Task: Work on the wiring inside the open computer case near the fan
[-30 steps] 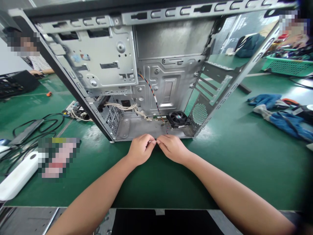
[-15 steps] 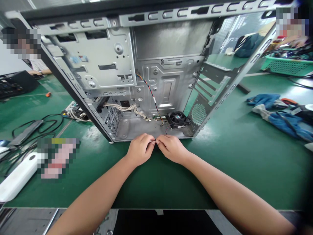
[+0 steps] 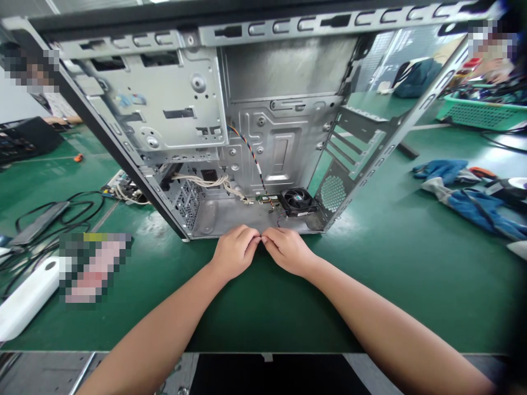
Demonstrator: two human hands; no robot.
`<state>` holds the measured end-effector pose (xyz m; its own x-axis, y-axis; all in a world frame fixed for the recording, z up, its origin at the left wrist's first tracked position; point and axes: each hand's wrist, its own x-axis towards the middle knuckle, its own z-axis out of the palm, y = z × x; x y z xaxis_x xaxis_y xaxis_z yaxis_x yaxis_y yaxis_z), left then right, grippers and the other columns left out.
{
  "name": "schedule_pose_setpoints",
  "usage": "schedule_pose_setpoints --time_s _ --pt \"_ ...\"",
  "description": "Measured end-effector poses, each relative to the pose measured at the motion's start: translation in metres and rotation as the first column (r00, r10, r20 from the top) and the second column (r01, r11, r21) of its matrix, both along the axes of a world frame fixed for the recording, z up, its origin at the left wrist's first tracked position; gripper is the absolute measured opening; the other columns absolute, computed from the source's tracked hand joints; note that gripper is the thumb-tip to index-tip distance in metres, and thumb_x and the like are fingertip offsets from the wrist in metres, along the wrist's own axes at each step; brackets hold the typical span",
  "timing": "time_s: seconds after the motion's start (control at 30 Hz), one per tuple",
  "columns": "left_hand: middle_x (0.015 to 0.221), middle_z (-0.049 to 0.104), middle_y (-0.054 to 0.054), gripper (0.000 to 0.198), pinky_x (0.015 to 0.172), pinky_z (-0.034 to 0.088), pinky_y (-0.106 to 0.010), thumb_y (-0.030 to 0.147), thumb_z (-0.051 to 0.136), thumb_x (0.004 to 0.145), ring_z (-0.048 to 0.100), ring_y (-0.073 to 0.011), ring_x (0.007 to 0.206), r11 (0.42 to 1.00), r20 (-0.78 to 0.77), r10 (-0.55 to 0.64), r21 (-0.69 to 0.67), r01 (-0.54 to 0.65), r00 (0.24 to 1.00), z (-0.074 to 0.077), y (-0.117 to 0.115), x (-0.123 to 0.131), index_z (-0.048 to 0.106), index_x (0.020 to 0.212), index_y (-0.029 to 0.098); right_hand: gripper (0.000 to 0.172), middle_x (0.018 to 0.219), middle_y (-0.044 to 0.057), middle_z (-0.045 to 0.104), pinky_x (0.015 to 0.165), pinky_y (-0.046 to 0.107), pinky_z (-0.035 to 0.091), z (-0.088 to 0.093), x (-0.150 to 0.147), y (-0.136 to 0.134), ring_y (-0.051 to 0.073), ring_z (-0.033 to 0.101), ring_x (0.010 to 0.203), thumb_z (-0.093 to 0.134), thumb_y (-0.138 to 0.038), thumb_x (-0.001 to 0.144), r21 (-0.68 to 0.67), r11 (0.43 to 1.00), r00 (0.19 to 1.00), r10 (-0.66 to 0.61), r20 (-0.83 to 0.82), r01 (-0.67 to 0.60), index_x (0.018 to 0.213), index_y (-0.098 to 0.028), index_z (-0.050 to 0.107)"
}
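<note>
My left hand [image 3: 235, 251] and my right hand [image 3: 289, 251] meet fingertip to fingertip at the near bottom edge of an open computer case [image 3: 284, 156]. Both are pinched closed. Between the fingertips shows a tiny dark bit, too small to name. Just behind my right hand a black cooling fan [image 3: 297, 201] lies on the case floor. A small green circuit board [image 3: 267, 198] sits beside the fan. White cables [image 3: 214, 180] run in from the left, and a thin multicoloured cable [image 3: 249, 145] hangs down from the drive cage [image 3: 164, 104].
At left on the green table [image 3: 263, 312] lie black cables [image 3: 88, 206], a white bar-shaped object [image 3: 33, 299] and a circuit board [image 3: 123, 186]. Blue gloves [image 3: 469, 197] and a green basket [image 3: 486, 113] are at right. Parts of other people show at both far sides.
The view has shifted very slightly. Both hands keep the same pinched pose at the case's near edge, and nothing else has visibly moved.
</note>
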<state>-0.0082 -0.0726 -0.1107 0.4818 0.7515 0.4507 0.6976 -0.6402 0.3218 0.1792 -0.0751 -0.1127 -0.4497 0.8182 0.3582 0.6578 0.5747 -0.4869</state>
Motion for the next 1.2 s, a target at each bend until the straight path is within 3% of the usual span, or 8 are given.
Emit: schedule_pose_setpoints --time_s 0.53,0.9,1.2 --pt "0.082 0.060 -0.001 0.018 0.072 0.043 -0.029 0.025 0.039 0.098 0.056 -0.0170 0.078 0.996 -0.056 -0.025 -0.085 0.020 0.998 0.0000 0.0048 -0.0012 0.055 0.092 0.021 0.023 0.076 0.004 0.061 0.067 0.026 0.036 -0.0037 0.0000 0.0031 0.015 0.055 0.071 0.036 -0.021 0.097 0.081 0.997 0.998 0.013 0.063 -0.019 0.086 -0.018 0.057" --pt "0.085 0.059 -0.002 0.019 0.072 0.045 -0.027 0.026 0.040 0.098 0.057 -0.0152 0.078 1.000 -0.041 -0.007 -0.007 0.006 0.999 -0.0003 0.0025 -0.0015 0.058 0.095 0.020 0.018 0.073 0.002 0.058 0.067 0.025 0.036 -0.0016 0.0002 -0.0005 0.015 0.054 0.069 0.039 -0.021 0.095 0.025 1.000 0.999 0.006 -0.032 -0.006 0.088 -0.019 0.056" --pt "0.083 0.060 -0.002 0.017 0.070 0.045 -0.027 0.026 0.042 0.098 0.058 -0.0160 0.078 0.999 -0.110 -0.004 0.046 0.009 0.994 0.0023 0.0010 0.0001 0.058 0.094 0.020 0.018 0.069 0.001 0.056 0.064 0.024 0.033 -0.0023 0.0008 0.0011 0.014 0.052 0.066 0.041 -0.020 0.093 0.037 0.999 1.000 -0.017 -0.017 0.018 0.082 -0.019 0.055"
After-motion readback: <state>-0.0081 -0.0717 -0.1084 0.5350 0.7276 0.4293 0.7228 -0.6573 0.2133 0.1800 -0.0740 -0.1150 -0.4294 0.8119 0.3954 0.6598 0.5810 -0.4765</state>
